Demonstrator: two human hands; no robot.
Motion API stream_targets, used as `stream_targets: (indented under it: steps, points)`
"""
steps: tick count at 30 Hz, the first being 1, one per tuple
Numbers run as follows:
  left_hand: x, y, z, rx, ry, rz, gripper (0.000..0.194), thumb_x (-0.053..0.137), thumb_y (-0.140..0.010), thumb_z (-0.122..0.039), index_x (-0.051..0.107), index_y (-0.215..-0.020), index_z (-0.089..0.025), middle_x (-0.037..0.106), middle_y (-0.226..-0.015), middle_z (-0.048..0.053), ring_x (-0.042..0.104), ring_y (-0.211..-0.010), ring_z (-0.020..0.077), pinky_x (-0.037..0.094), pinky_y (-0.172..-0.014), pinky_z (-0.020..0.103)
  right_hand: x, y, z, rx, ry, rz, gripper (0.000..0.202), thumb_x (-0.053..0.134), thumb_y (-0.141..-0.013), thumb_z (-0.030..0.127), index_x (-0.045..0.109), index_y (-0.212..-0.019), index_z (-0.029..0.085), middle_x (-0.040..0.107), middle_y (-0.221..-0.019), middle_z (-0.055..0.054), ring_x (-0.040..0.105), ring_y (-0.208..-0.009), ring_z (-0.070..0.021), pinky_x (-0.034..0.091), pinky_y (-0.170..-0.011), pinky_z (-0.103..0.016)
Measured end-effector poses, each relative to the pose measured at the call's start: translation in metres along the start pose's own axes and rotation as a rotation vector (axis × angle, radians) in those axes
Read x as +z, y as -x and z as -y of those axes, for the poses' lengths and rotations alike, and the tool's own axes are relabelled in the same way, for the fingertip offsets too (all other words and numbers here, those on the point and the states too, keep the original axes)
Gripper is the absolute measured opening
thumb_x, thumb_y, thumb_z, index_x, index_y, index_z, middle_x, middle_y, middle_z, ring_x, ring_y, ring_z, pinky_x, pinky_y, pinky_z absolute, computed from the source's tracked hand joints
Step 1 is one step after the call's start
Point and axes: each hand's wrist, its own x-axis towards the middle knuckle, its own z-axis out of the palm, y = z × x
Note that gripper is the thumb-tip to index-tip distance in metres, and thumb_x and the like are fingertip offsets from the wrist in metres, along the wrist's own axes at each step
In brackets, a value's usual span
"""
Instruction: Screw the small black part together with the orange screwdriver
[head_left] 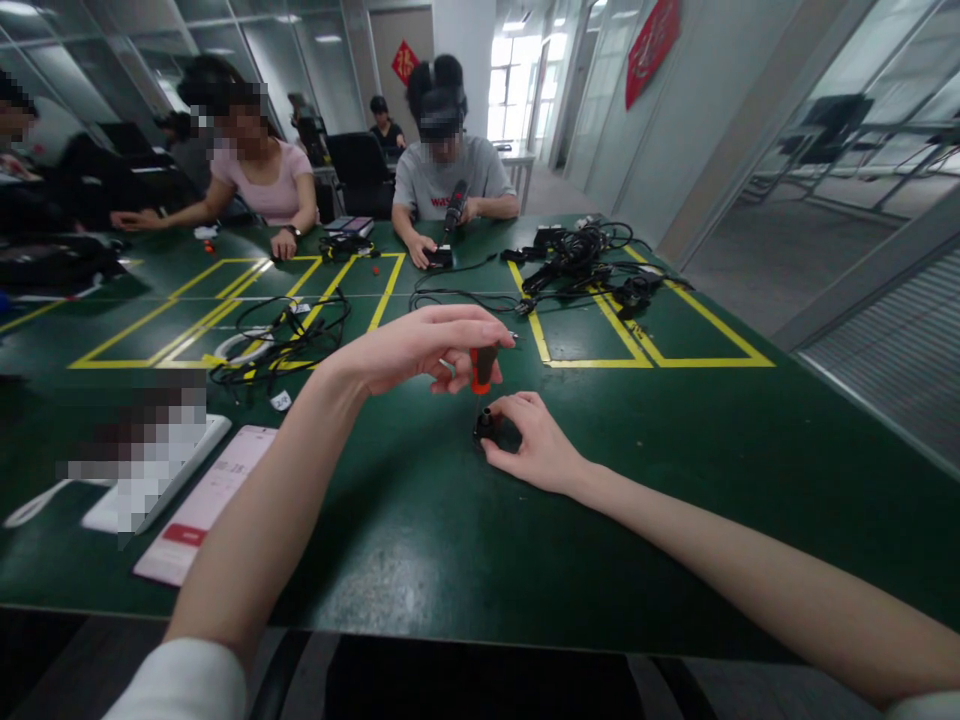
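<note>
My left hand (442, 345) is closed around the handle of a screwdriver (482, 378), orange and dark in colour, which stands nearly upright. Its thin shaft points down at a small black part (484, 430) on the green table. Thumb and fingers of my right hand (536, 440) pinch that black part from the right side. A short metallic-looking cylinder rises from the top of the part. What exactly the part is, I cannot make out, and the screwdriver's tip is hard to see.
Yellow tape (600, 363) marks boxes on the green table (420, 560). A cable tangle (577, 255) lies at the back right, more cables (292, 335) at left. A phone (202, 500) and a white device (161, 480) lie near my left arm. Co-workers sit across the table.
</note>
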Motion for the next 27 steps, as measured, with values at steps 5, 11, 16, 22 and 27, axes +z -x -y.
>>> stream_targets:
  steps: [5,11,16,22,27]
  points:
    - [0.018,0.008,-0.013,0.052,-0.343,-0.148,0.037,0.078,-0.083,-0.045,0.074,-0.105,-0.016,0.061,-0.067,-0.003,0.052,-0.054,0.0088,0.037,-0.051,0.021,-0.001,0.001,0.001,0.011,-0.002,0.012,0.015,0.067,-0.080,0.023,0.055,-0.089,0.024,0.071,-0.085,-0.002,0.067,-0.082,-0.0241,0.048,-0.090,-0.043]
    - [0.039,0.011,-0.012,0.263,-0.872,-0.489,0.029,0.062,-0.095,-0.041,0.076,-0.086,-0.018,0.058,-0.061,-0.002,0.051,-0.059,0.0115,0.031,-0.058,0.025,-0.001,0.001,0.001,0.032,-0.008,0.020,0.017,0.067,-0.080,0.022,0.053,-0.089,0.025,0.070,-0.085,-0.002,0.066,-0.083,-0.0242,0.048,-0.090,-0.043]
    - [0.038,0.005,-0.002,0.361,-1.231,-0.573,0.030,0.057,-0.100,-0.039,0.070,-0.082,-0.018,0.067,-0.073,0.003,0.060,-0.069,0.0170,0.035,-0.062,0.028,-0.002,0.001,0.001,0.026,-0.010,0.027,0.017,0.067,-0.080,0.022,0.054,-0.090,0.024,0.072,-0.087,-0.003,0.068,-0.085,-0.0254,0.048,-0.091,-0.044]
    - [0.040,0.009,-0.002,0.428,-1.173,-0.436,0.020,0.058,-0.087,-0.020,0.068,-0.104,-0.018,0.071,-0.100,0.006,0.066,-0.093,0.0213,0.050,-0.076,0.031,-0.001,0.001,0.000,0.018,-0.005,0.032,0.017,0.068,-0.080,0.023,0.055,-0.091,0.024,0.071,-0.086,-0.003,0.068,-0.084,-0.0258,0.048,-0.090,-0.044]
    - [0.044,0.013,-0.003,0.457,-1.154,-0.360,0.036,0.052,-0.085,-0.010,0.068,-0.115,-0.020,0.064,-0.117,0.007,0.064,-0.086,0.0164,0.052,-0.073,0.029,-0.001,0.001,0.000,0.028,-0.005,0.049,0.017,0.068,-0.080,0.023,0.056,-0.092,0.024,0.072,-0.087,-0.003,0.067,-0.085,-0.0256,0.047,-0.091,-0.044]
